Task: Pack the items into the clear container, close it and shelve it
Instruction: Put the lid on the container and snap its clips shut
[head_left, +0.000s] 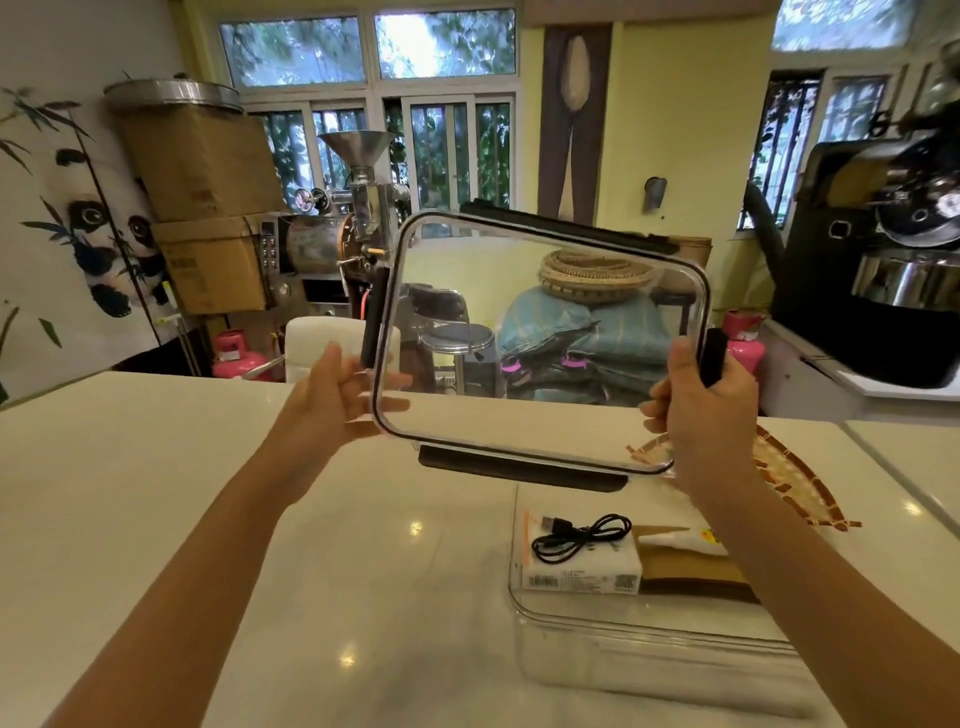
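Note:
I hold a clear rectangular lid (540, 343) with black latch flaps upright in the air, above the counter. My left hand (337, 395) grips its left edge and my right hand (701, 410) grips its right edge by a black flap. Below, the clear container (649, 644) stands open on the cream counter, partly under my right forearm. Inside it lie a white box (582, 569) with a coiled black USB cable (579, 535) on top, a brown flat packet (691, 571) and a white tube (680, 540).
A woven mat (800, 483) lies on the counter behind the container. Beyond the counter's far edge stand a white chair (322, 338), pink gas cylinders (236, 356), cardboard boxes (208, 208), coffee roasting machines (883, 260) and piled bags (582, 332).

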